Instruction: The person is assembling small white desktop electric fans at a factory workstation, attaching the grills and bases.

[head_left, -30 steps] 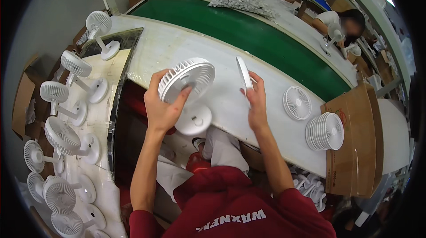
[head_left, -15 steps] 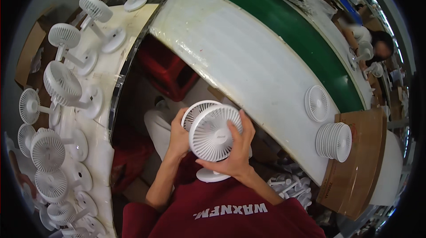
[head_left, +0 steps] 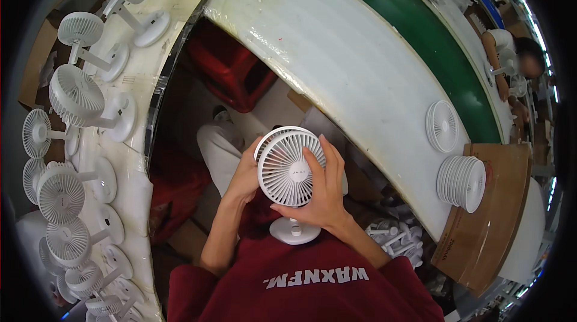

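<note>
I hold a small white desk fan (head_left: 290,169) over my lap, its round grille facing up at me and its round base (head_left: 293,232) toward my chest. My left hand (head_left: 245,170) grips the back of the fan head from the left. My right hand (head_left: 324,187) lies across the front grille from the right, fingers spread over its rim. Both hands are below the edge of the white workbench (head_left: 336,57).
Several finished white fans (head_left: 78,94) stand on a side table at my left. A stack of white grilles (head_left: 461,181) and a single grille (head_left: 442,126) lie at the right, beside a cardboard sheet (head_left: 493,214). A green conveyor belt (head_left: 415,27) runs beyond, another person (head_left: 511,57) behind it.
A second ago I held the fan up at the workbench with a white strip in my right hand. The fan has come down to my lap, with both hands on its head.
</note>
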{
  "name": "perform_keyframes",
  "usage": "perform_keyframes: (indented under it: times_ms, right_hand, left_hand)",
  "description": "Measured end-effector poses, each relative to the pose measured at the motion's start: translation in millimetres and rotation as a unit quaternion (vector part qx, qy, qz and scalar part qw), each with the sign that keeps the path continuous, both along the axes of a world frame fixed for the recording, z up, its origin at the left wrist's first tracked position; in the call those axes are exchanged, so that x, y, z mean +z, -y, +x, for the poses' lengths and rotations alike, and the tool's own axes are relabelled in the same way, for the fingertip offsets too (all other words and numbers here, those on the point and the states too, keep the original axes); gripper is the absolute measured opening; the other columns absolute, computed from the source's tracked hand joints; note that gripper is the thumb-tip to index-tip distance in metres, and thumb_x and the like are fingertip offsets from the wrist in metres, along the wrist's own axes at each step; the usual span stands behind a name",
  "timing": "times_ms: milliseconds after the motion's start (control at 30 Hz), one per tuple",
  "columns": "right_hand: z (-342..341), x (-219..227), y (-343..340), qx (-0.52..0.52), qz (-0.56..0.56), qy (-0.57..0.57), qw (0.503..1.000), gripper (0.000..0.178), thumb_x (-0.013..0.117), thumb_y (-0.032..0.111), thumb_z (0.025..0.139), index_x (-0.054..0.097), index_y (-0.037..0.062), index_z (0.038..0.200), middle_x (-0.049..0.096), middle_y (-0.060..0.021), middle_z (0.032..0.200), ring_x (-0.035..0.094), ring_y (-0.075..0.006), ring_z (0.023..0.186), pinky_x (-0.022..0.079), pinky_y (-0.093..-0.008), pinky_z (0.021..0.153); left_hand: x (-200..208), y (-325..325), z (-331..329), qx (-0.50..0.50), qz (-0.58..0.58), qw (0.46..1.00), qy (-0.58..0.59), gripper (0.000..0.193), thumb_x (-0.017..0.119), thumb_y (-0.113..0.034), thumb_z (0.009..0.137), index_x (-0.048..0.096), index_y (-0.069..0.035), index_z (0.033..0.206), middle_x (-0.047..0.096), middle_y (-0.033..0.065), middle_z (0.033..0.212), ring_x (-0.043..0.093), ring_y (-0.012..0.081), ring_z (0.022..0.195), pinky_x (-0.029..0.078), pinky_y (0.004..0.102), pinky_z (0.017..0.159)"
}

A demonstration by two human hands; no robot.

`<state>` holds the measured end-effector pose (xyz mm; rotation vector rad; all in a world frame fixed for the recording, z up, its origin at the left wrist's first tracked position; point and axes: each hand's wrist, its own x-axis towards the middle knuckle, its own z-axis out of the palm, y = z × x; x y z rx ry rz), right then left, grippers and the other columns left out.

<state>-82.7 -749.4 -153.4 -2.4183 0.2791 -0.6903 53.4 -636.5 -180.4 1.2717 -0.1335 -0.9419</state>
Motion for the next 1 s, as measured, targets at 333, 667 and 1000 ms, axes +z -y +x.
perform_keyframes:
  times_ms: [333,667,1000]
  right_hand:
    - [6.3,10.5,2.8,-0.01,-0.033,-0.08,0.996,0.103,0.088,0.039,0.06,0.043,0.0068,0.147,0.025,-0.0334,0.151,0.033,-0.0517,0.134,0.036,-0.0591,0.106]
    - [2.4,-0.3,24.6,0.022,0.092,-0.062,0.994,0.115,0.09,0.038,0.051,0.039,0.0041,0.148,0.026,-0.0273,0.152,0.037,-0.0464,0.134,0.037,-0.0536,0.109]
    - [0.4,16.2,50.1,0.103,0.34,0.032,0.934,0.125,0.09,0.04,0.049,0.029,0.0073,0.153,0.032,-0.0229,0.152,0.04,-0.0414,0.135,0.038,-0.051,0.11]
  left_hand:
    - [27.0,1.4,2.1,-0.016,0.016,0.991,-0.131,0.057,0.04,-0.051,0.105,0.056,-0.003,0.133,0.062,0.0135,0.125,0.06,0.0194,0.108,0.047,0.0328,0.096]
    - [31.8,-2.9,8.1,-0.132,0.078,0.976,0.153,0.062,0.057,-0.044,0.097,0.049,-0.002,0.141,0.059,0.0199,0.131,0.06,0.0265,0.112,0.046,0.0343,0.095]
    - [84.2,23.3,1.4,-0.151,-0.07,0.95,0.264,0.114,0.092,-0.027,0.051,0.038,-0.004,0.149,0.059,0.0198,0.131,0.059,0.0289,0.116,0.043,0.0347,0.1]
